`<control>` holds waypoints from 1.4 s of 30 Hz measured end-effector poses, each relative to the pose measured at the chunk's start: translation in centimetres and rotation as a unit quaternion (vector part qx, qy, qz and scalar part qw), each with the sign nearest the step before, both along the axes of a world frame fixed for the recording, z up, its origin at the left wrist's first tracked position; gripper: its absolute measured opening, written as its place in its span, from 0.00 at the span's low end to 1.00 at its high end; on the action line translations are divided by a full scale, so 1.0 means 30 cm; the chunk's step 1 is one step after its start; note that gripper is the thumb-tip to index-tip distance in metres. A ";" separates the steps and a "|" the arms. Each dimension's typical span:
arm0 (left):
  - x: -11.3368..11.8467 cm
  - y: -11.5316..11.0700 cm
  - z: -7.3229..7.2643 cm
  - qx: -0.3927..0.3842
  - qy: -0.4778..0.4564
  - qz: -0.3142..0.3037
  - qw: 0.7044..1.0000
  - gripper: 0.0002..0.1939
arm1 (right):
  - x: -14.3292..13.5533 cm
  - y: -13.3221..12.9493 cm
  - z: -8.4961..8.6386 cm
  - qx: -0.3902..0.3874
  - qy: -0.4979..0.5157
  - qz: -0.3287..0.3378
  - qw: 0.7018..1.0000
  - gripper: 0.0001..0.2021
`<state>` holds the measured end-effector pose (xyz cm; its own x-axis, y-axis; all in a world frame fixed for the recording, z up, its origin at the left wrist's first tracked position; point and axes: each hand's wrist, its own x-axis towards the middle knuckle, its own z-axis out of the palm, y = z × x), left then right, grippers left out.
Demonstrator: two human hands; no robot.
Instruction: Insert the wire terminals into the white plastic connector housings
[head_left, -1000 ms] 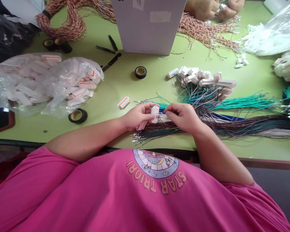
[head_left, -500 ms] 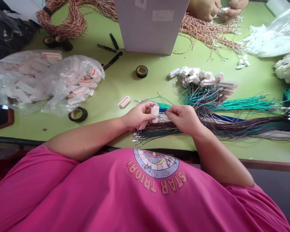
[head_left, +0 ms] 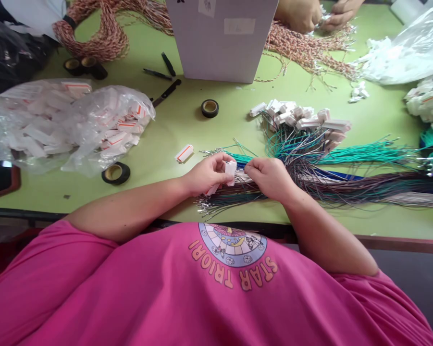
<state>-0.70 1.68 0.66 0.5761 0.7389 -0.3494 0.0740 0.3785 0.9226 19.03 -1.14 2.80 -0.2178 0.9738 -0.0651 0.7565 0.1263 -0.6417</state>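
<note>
My left hand [head_left: 209,174] pinches a small white plastic connector housing [head_left: 230,172] between thumb and fingers. Just to its right, my right hand [head_left: 270,177] is closed, thumb against curled fingertips; whatever is pinched there is too small or hidden to make out. Beneath both hands runs a bundle of thin wires [head_left: 331,187] in brown, white, blue and green, with metal terminals [head_left: 205,206] at the left end. Another white housing with an orange stripe [head_left: 184,153] lies left of my left hand. Beyond my right hand is a heap of wired white housings [head_left: 299,115].
Clear bags of white housings [head_left: 39,125] lie at left, near rolls of black tape [head_left: 116,172]. A knife [head_left: 167,92] rests behind them. A grey box [head_left: 221,43] stands at the back. Another person's hands [head_left: 303,14] work over twisted wires [head_left: 310,48] at far right.
The whole view has shifted slightly. My left hand has turned a little with the white housing, and both hands stay close together over the wires.
</note>
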 end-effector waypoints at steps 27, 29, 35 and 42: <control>-0.002 -0.005 -0.006 -0.012 0.019 -0.027 0.999 0.17 | 0.063 0.085 -0.088 0.134 -0.083 -0.072 0.985 0.08; -0.003 -0.005 -0.005 -0.017 0.017 -0.031 0.999 0.16 | 0.073 0.084 -0.079 0.106 -0.043 -0.097 0.989 0.08; -0.008 0.002 -0.016 -0.031 -0.006 -0.031 0.999 0.18 | 0.072 0.045 -0.021 0.091 0.073 -0.009 0.993 0.12; -0.010 0.011 -0.019 -0.075 -0.055 -0.027 0.995 0.21 | 0.051 0.024 0.006 -0.015 0.145 0.092 0.985 0.09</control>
<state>-1.02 2.01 0.09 0.6545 0.6501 -0.3859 -0.0001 0.5106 0.8598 20.55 -0.43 2.98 -0.4049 0.9144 -0.0020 0.5063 0.2223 -0.8332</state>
